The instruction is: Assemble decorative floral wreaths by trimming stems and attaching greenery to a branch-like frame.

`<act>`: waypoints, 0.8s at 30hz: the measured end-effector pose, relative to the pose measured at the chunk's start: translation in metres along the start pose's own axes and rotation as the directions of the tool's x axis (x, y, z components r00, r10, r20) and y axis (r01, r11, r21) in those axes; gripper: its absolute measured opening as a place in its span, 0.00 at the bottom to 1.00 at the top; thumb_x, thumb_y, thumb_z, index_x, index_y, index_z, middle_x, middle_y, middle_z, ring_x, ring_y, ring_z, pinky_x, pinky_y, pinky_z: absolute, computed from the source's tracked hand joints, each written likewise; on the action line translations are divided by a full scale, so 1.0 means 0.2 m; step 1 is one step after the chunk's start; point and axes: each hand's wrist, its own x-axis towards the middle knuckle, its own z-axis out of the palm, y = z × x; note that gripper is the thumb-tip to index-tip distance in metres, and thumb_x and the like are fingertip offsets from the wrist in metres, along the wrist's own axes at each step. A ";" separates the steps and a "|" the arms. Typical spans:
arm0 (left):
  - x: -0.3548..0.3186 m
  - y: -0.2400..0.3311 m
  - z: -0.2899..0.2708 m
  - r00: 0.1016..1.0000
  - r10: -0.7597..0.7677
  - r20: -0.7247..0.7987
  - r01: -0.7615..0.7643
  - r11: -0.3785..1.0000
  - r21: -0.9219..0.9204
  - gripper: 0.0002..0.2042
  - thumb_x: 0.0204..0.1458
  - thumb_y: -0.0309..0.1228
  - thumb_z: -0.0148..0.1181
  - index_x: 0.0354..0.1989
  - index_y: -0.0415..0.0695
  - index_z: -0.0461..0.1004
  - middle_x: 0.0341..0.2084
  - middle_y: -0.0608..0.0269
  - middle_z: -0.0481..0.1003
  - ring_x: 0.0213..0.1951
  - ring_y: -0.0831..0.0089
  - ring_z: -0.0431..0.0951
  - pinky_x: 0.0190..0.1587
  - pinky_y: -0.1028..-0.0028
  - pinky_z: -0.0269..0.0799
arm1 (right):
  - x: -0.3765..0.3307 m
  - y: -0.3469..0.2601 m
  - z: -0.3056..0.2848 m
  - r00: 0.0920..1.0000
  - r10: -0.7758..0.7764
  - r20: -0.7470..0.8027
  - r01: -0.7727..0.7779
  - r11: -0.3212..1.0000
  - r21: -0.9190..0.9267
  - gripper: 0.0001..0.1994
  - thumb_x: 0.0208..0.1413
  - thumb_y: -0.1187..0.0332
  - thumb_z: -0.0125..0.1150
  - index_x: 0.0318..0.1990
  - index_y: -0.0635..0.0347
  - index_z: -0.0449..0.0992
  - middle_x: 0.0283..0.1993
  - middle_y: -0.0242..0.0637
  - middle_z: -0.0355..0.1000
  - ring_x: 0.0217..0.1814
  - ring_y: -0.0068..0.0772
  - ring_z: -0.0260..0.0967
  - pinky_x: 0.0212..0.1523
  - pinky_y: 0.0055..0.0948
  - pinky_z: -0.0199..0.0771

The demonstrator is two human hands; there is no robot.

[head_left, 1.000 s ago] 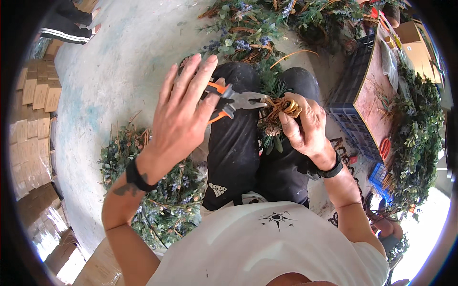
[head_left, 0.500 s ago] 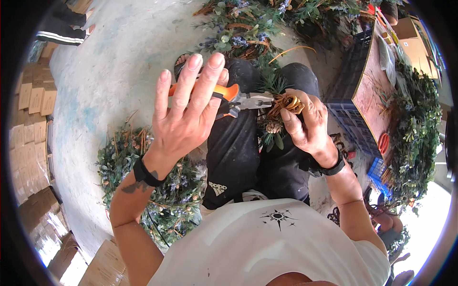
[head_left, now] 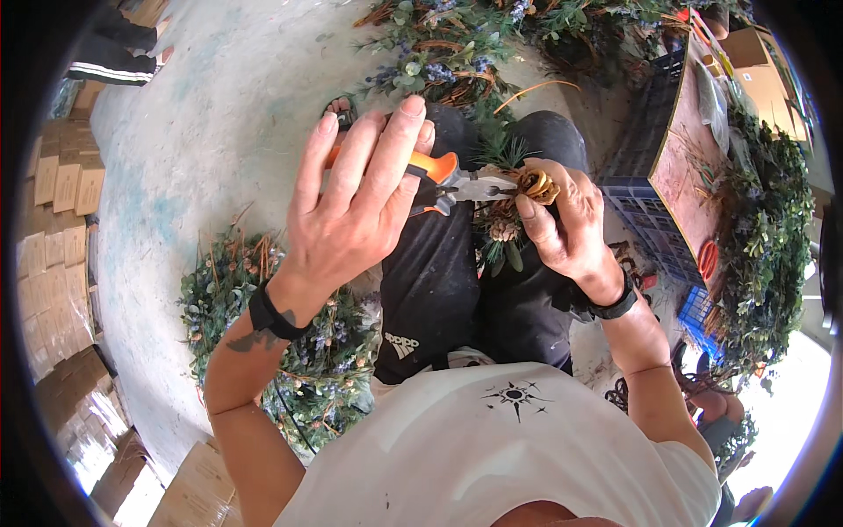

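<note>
My left hand (head_left: pixel 344 206) is wrapped around a pair of pliers (head_left: pixel 446 176) with orange and black handles; its fingers hide part of the grips. The metal jaws point right and meet the edge of a small brown coil of twigs or vine (head_left: pixel 537 185). Between thumb and fingers, my right hand (head_left: pixel 569 220) pinches that coil above my knees. Green pine needles (head_left: pixel 500 155) stick out beyond it, and a small pine cone (head_left: pixel 504 230) hangs on its near side. Whether the jaws grip a wire or a stem is too small to tell.
Leafy garlands with blue berries (head_left: pixel 439 75) lie on the floor ahead, and another green heap (head_left: pixel 325 360) is by my left side. At right stands a board (head_left: pixel 685 158) on a dark blue crate (head_left: pixel 632 198). Cardboard boxes (head_left: pixel 57 228) are stacked at far left.
The pliers and my left hand have shifted slightly to the right. The jaws now sit further over the coil, which has turned a little. My right hand stays nearly in place.
</note>
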 end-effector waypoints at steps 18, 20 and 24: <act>0.06 -0.02 -0.09 0.998 0.038 0.048 -0.037 0.999 -0.023 0.10 0.56 0.30 0.63 0.41 0.40 0.84 0.52 0.67 0.78 0.49 0.70 0.74 0.52 0.64 0.71 | 0.00 0.02 -0.01 1.000 -0.019 0.011 0.019 1.000 0.006 0.18 0.58 0.67 0.67 0.53 0.64 0.74 0.34 0.46 0.77 0.35 0.54 0.77 0.35 0.44 0.75; 0.10 -0.06 -0.12 0.992 0.065 0.110 -0.058 0.997 -0.058 0.08 0.56 0.30 0.63 0.39 0.40 0.85 0.50 0.65 0.78 0.48 0.70 0.74 0.49 0.65 0.71 | 0.00 0.03 0.00 0.999 -0.037 0.006 0.037 0.999 0.009 0.18 0.58 0.67 0.67 0.53 0.64 0.74 0.34 0.47 0.77 0.34 0.54 0.77 0.35 0.44 0.75; 0.34 -0.27 -0.19 0.598 0.284 0.750 0.368 0.734 -0.571 0.08 0.58 0.29 0.66 0.29 0.39 0.80 0.38 0.61 0.83 0.38 0.70 0.80 0.41 0.68 0.73 | 0.01 0.03 0.00 0.998 -0.039 0.053 0.034 0.995 0.097 0.18 0.58 0.67 0.68 0.53 0.65 0.74 0.34 0.47 0.77 0.34 0.56 0.77 0.35 0.45 0.76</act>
